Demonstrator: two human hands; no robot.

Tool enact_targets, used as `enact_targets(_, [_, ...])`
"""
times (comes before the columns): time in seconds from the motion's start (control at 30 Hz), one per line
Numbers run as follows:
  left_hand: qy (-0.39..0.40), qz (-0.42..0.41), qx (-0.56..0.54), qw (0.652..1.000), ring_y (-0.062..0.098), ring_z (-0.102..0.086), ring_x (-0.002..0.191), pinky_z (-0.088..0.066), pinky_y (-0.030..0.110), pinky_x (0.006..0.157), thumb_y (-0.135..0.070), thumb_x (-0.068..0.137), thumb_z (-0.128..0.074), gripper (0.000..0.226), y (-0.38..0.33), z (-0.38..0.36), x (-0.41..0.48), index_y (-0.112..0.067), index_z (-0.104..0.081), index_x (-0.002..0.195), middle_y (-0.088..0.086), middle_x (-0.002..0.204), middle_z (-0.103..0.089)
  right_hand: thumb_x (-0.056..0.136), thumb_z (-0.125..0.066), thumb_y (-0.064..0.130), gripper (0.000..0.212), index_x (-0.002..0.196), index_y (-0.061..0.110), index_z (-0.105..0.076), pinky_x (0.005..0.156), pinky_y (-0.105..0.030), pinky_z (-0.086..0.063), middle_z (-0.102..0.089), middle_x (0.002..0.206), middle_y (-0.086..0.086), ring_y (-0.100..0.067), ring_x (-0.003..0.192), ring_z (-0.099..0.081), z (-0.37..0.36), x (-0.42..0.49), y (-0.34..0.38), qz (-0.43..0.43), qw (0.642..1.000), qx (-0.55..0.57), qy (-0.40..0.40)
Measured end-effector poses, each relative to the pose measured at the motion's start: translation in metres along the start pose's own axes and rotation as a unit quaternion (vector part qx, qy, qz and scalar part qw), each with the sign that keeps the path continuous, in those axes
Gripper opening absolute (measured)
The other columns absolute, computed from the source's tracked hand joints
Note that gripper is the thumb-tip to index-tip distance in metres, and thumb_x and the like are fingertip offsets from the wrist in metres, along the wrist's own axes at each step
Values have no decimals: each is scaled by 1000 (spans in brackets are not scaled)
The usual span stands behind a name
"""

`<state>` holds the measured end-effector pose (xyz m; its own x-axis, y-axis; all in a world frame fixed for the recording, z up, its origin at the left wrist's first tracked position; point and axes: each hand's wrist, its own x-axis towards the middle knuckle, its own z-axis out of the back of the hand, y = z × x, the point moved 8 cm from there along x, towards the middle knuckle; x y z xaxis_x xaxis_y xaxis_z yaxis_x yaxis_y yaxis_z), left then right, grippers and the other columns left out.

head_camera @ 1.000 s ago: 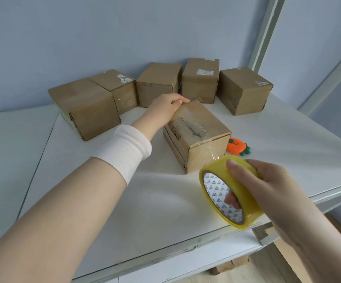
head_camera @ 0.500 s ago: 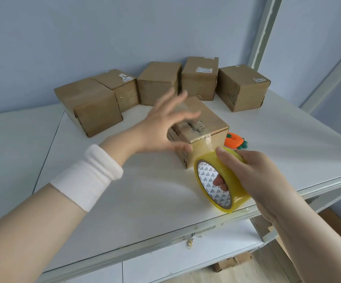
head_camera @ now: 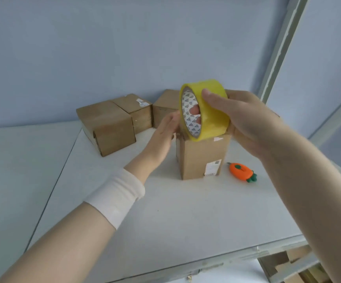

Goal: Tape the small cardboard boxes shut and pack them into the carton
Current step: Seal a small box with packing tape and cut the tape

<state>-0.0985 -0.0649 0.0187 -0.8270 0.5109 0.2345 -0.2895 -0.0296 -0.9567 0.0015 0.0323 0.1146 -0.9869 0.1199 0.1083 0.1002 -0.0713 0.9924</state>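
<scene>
the right hand grips a yellow tape roll, thumb over the outer band and fingertips showing through the core. the roll stands on edge over the top of a small cardboard box; whether it touches the box cannot be told. that box stands upright near the middle of the white surface, a label low on its front face. the left hand, fingers straight, lies flat against the box's upper left side, its fingertips hidden behind the roll. a white wristband wraps that forearm. a carrot-shaped cutter lies just right of the box. three more cardboard boxes sit at the back left.
</scene>
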Motion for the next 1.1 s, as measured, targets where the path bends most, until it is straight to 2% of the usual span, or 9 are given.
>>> enact_targets(0.07, [20,-35,-9,999,14,-45,130,-37,30,107,-64,80,-50,80,0,-5,-1,-18,-32,143,2,142,-45,91,-55,34,28,84,9,-66,90,-49,-51,-74,90,-11,-32,91,-69,3,13,-7,6,999,17,-34])
enact_targets(0.17, [51,-62,62,995,1,-37,131,-33,15,104,-56,56,-77,110,3,-14,-3,-27,-20,146,-5,147,-33,91,-51,43,37,78,12,-65,86,-46,-55,-71,72,-6,-25,74,-68,1,25,-12,27,999,8,-31])
enact_targets(0.3, [6,-81,98,992,-6,-44,115,-34,3,90,-32,54,-83,92,6,-5,3,-33,-32,131,-9,128,-43,89,-55,41,33,78,11,-64,73,-31,-53,-68,73,-3,-17,72,-65,-7,21,-20,103,994,-24,30])
enact_targets(0.43, [24,-96,86,991,8,-48,120,-42,21,100,-38,52,-82,91,3,-9,3,-30,-36,130,2,131,-45,82,-60,20,20,94,3,-60,73,-21,-50,-70,79,3,-14,82,-68,-7,6,-33,178,983,-39,22])
enact_targets(0.53, [29,-99,86,991,9,-51,114,-44,20,97,-38,50,-81,88,2,-10,3,-30,-39,127,1,126,-48,83,-58,18,16,91,5,-59,70,-22,-50,-69,73,3,-14,75,-67,-7,-8,-25,210,978,-16,-2])
enact_targets(0.63, [25,-93,113,989,12,-48,116,-40,11,93,-28,52,-80,92,3,-8,6,-19,-37,133,3,127,-47,84,-59,21,8,83,12,-59,59,-13,-47,-67,64,7,-5,60,-63,-5,-29,-26,214,977,6,-6])
enact_targets(0.73, [26,-90,125,988,11,-44,122,-37,5,92,-5,58,-85,97,4,-8,8,-20,-32,138,4,136,-42,77,-69,47,31,81,17,-62,59,-16,-48,-68,64,4,-8,60,-63,-7,-51,-44,198,980,21,-11])
enact_targets(0.83, [21,-103,134,985,11,-45,121,-38,10,95,-10,58,-88,99,3,-9,8,-24,-32,139,2,136,-41,72,-66,59,44,82,16,-62,65,-17,-49,-69,67,3,-11,66,-65,-5,-60,-61,182,983,20,-30])
enact_targets(1.1, [68,-73,104,990,6,-41,124,-33,3,95,-2,66,-82,108,6,-9,5,-28,-16,147,1,144,-33,81,-61,27,22,80,6,-58,60,-16,-48,-66,62,1,-10,60,-63,-4,-56,-60,168,985,27,-31])
